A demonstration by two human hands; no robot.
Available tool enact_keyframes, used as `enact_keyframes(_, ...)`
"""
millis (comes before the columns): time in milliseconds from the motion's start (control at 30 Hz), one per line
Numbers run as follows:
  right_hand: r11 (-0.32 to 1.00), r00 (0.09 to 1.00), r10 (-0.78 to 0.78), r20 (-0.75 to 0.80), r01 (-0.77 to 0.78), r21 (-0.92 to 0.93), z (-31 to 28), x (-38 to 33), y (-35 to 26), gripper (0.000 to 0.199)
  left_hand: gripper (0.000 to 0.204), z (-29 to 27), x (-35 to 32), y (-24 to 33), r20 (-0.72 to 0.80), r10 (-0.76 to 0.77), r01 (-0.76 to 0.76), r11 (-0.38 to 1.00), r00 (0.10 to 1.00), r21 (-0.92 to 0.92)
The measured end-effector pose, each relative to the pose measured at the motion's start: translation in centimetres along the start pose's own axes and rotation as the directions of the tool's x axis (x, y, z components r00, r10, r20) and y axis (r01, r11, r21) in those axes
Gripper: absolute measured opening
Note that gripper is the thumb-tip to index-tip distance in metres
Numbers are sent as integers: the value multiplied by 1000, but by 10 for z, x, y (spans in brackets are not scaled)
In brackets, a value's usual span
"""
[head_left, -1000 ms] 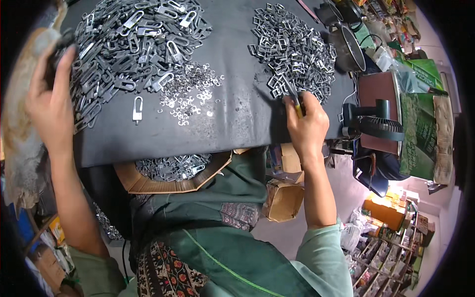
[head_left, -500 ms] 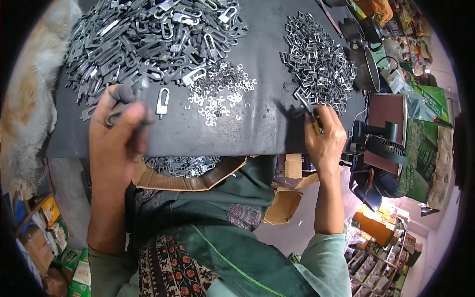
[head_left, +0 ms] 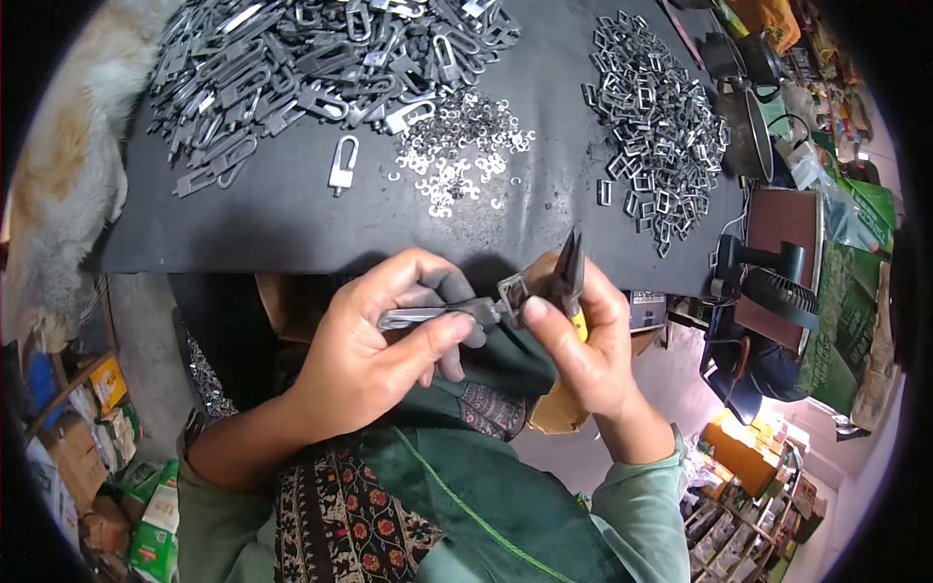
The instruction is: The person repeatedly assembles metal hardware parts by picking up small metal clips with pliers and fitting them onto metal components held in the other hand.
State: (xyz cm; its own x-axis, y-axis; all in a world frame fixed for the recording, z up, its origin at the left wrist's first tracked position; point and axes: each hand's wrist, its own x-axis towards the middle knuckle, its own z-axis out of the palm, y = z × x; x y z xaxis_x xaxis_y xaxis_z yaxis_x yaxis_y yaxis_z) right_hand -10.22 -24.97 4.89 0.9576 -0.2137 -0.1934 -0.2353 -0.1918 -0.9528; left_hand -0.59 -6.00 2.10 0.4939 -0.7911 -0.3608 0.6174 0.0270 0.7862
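Note:
Just off the table's near edge, my left hand (head_left: 374,364) is closed on a long grey metal loop piece (head_left: 413,317), whose narrow end points right. My right hand (head_left: 593,364) pinches a small rectangular metal ring (head_left: 512,294) by that end; whether ring and end touch, I cannot tell. Yellow-handled pliers (head_left: 571,272) also rest in the right hand, jaws pointing up and away. On the table lies a single loop piece (head_left: 342,167), beside a scatter of tiny C-shaped clips (head_left: 457,160). Behind them is a big heap of loop pieces (head_left: 321,58).
A pile of rectangular rings (head_left: 661,126) covers the right of the dark table (head_left: 233,223). Beyond the right edge stand a black fan (head_left: 773,287) and a dark pan (head_left: 746,136). Pale fur (head_left: 87,126) lines the left side. A cardboard box (head_left: 559,408) sits below.
My right hand has come from the ring pile toward the middle, bringing a rectangular ring with the pliers. My left hand has moved right and nearer with the loop piece.

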Motion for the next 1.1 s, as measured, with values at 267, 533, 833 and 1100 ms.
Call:
enact_keyframes(267,999,996,39,80,-36,-36,0,1,6,9,18,-2,-4,2,20,-28,26,996,999,90)
enact_keyframes(533,944,973,-123,195,176,-278,-6,3,-1,14,21,-5,-5,3,56,-54,45,988,997,150)
enact_keyframes(833,775,861,-138,490,402,-487,-14,11,-12,24,22,-3,-6,-7,170,389,-409,693,905,593)
enact_keyframes(1100,917,883,210,420,-29,-398,-13,19,-31,32,24,-9,-5,-18,128,273,-298,789,953,538)
